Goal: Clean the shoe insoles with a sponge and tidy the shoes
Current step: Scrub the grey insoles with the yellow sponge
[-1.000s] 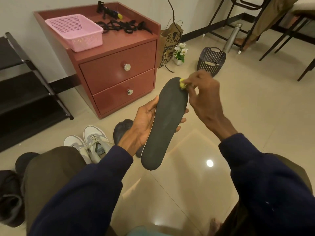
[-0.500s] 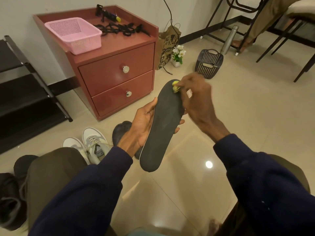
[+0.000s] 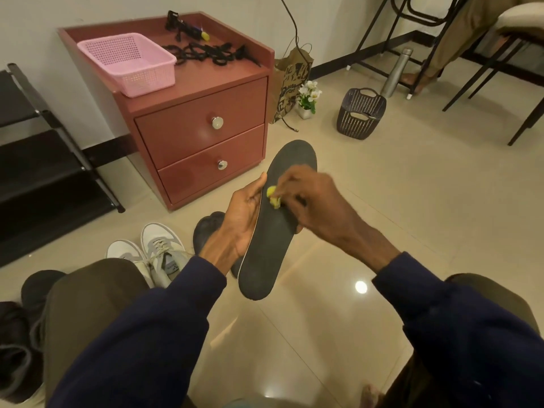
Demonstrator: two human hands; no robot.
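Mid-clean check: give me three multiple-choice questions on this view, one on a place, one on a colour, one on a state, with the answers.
1. Where is the pink basket?
A) on the floor
B) on top of the cabinet
C) on the shoe rack

2. What colour is the sponge?
A) blue
B) white
C) yellow

3. What is the left hand doing?
A) holding the insole
B) resting on a knee
C) gripping a sneaker

Answers:
1 B: it sits at the left of the cabinet top.
2 C: a yellow piece shows under the right hand.
3 A: it clasps the insole from behind, thumb along the edge.
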